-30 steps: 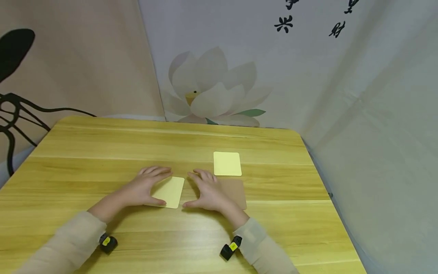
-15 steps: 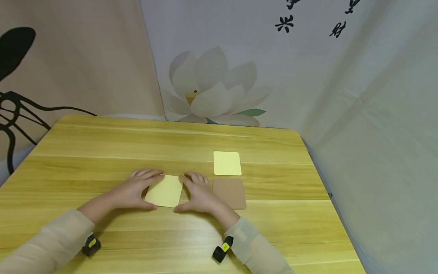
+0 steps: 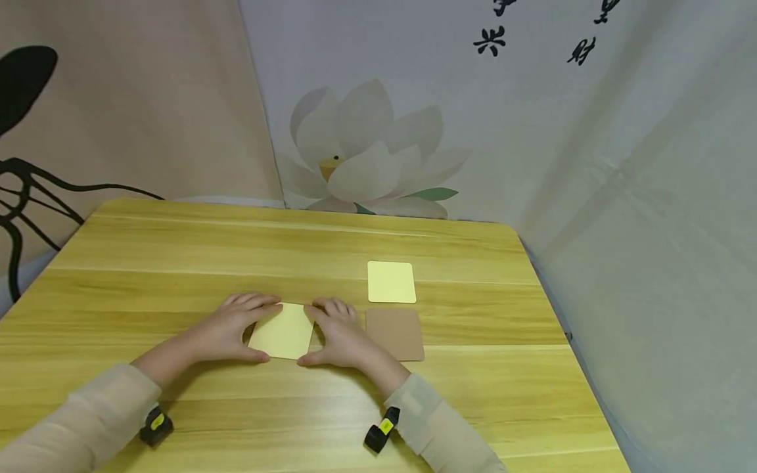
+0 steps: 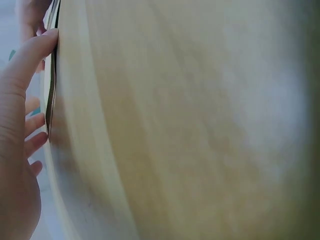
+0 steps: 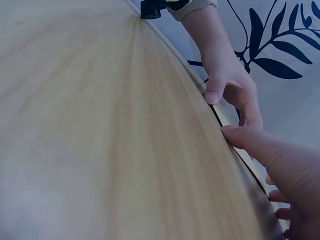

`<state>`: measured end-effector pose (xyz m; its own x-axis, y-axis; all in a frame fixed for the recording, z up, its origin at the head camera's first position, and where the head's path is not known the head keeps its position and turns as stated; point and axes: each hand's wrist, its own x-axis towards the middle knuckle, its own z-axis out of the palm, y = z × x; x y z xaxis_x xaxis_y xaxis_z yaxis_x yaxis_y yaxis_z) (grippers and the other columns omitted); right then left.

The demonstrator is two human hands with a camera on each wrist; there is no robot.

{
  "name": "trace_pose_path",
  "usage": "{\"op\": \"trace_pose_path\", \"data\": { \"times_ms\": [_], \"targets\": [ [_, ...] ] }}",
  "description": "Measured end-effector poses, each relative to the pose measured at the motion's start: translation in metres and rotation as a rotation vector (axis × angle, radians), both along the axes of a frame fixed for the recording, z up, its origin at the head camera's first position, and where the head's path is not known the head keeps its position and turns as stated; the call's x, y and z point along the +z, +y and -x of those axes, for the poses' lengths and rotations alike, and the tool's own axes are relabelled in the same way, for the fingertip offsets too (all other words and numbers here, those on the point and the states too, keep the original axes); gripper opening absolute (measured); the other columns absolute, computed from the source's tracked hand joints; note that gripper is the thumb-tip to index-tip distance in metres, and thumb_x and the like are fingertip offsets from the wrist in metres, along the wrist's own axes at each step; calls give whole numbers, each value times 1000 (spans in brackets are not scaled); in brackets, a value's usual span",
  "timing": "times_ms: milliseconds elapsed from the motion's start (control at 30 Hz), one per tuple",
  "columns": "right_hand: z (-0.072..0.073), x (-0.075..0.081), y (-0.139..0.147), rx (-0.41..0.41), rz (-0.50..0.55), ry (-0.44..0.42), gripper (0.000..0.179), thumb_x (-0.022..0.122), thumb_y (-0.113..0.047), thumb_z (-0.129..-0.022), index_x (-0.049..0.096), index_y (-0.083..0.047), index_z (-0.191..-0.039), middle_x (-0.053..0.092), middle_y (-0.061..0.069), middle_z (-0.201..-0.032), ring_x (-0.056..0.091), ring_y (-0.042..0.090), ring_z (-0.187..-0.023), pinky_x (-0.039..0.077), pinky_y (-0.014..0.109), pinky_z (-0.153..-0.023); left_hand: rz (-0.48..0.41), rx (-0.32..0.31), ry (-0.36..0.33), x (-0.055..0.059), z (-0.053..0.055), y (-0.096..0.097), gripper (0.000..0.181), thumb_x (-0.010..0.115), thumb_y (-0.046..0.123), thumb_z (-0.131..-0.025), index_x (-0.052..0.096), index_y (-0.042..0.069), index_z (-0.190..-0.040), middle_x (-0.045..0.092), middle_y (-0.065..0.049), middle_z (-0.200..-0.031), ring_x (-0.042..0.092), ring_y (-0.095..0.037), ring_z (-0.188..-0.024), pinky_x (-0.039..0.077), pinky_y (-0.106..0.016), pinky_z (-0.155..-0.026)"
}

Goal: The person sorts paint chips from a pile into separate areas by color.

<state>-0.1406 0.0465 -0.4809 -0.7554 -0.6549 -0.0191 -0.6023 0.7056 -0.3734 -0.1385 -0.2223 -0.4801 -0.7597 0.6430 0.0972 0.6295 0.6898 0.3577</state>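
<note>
A pale yellow square card (image 3: 280, 332) lies on the wooden table in front of the person, between both hands. The left hand (image 3: 227, 328) holds its left side, with the thumb at the near corner and the fingers at the far one. On the other side, the right hand (image 3: 340, 338) grips the two right corners between thumb and index finger. In the left wrist view the card's edge (image 4: 51, 95) appears as a thin strip with a dark gap below it. The right wrist view shows both thumbs along that edge; the card's face is hidden there.
To the right of the hands lies a brown square card (image 3: 395, 334). Just beyond it is another yellow square card (image 3: 391, 282). A light curtain with a printed flower (image 3: 369, 157) hangs behind the table (image 3: 177, 249).
Both hands have moved left, and the right hand has come onto the yellow card's right side. The card has shifted slightly left. The brown card is now uncovered.
</note>
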Motion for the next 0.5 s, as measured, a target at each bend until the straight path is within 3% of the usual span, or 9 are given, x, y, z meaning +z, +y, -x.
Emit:
{"op": "trace_pose_path", "data": {
  "times_ms": [500],
  "targets": [
    [-1, 3, -2, 5, 3, -18, 95, 72, -63, -73, 35, -18, -149, 31, 2, -148, 23, 22, -137, 18, 44, -111, -24, 18, -2, 4, -3, 1, 96, 73, 67, -69, 48, 7, -141, 43, -10, -143, 36, -33, -129, 20, -59, -103]
  ]
}}
